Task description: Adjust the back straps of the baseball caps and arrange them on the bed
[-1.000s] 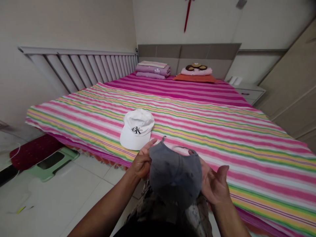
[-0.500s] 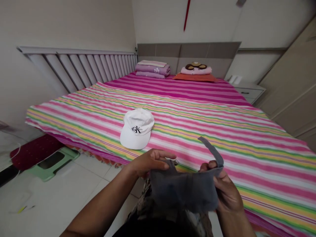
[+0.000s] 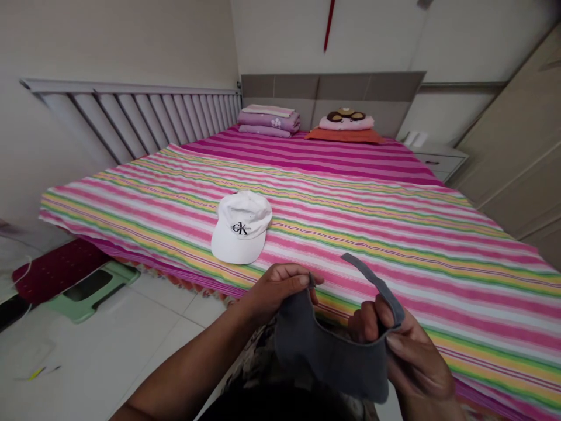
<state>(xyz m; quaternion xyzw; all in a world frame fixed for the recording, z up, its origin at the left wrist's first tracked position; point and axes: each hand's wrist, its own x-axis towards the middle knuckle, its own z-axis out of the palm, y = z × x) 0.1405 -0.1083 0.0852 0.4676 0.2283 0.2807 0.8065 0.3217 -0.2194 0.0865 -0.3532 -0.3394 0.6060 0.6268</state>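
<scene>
A grey cloth cap [image 3: 337,362] hangs between my hands at the near edge of the bed, its curved back opening facing up. My left hand [image 3: 283,285] pinches one corner of that opening, near a small metal buckle. On the other side my right hand [image 3: 409,351] grips the opposite corner, where a loose grey strap [image 3: 366,271] rises and curves to the left with its end free. The front of the grey cap is hidden. Farther back, to the left of the strap, a white cap [image 3: 243,228] with black "CK" letters rests on the striped bed sheet [image 3: 315,222].
Folded purple bedding [image 3: 269,123] and an orange-and-pink stack [image 3: 346,130] lie by the headboard [image 3: 368,96]. A white railing [image 3: 144,120] runs along the left side. A green stool [image 3: 94,292] stands on the tiled floor. A nightstand [image 3: 440,159] is at the far right.
My left hand has closed on the cap's buckle corner and lifted it slightly. The cap's opening is spread wider, and my right hand has moved slightly down and right with the strap.
</scene>
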